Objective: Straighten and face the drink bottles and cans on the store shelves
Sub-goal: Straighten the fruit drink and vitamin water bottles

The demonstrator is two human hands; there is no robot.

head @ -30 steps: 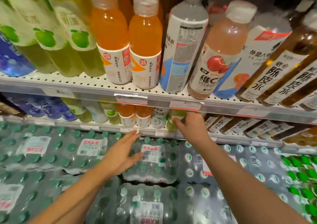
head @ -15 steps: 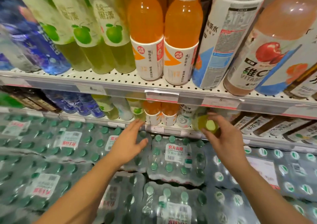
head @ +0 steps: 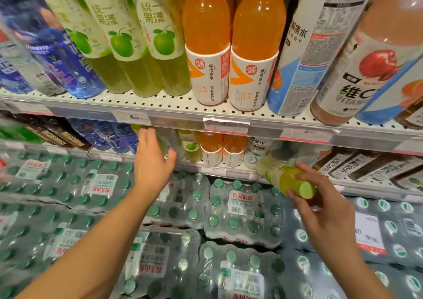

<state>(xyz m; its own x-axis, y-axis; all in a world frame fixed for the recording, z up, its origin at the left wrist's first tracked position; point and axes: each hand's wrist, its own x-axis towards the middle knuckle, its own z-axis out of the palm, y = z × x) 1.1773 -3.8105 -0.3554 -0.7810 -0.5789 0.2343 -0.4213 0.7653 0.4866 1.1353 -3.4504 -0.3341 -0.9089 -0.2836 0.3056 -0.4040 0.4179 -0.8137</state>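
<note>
Head view: the right hand (head: 320, 204) has pulled a green bottle (head: 288, 179) off the lower shelf (head: 215, 171), gripping its capped end; the left hand (head: 151, 163), fingers spread and empty, has risen toward that row, likely making room.

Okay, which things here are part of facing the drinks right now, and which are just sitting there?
In the job:
- green-capped bottle, held by the right hand
- left hand, reaching into the lower shelf

Just sitting there:
- orange bottles on the upper shelf
- shrink-wrapped water packs below
</note>
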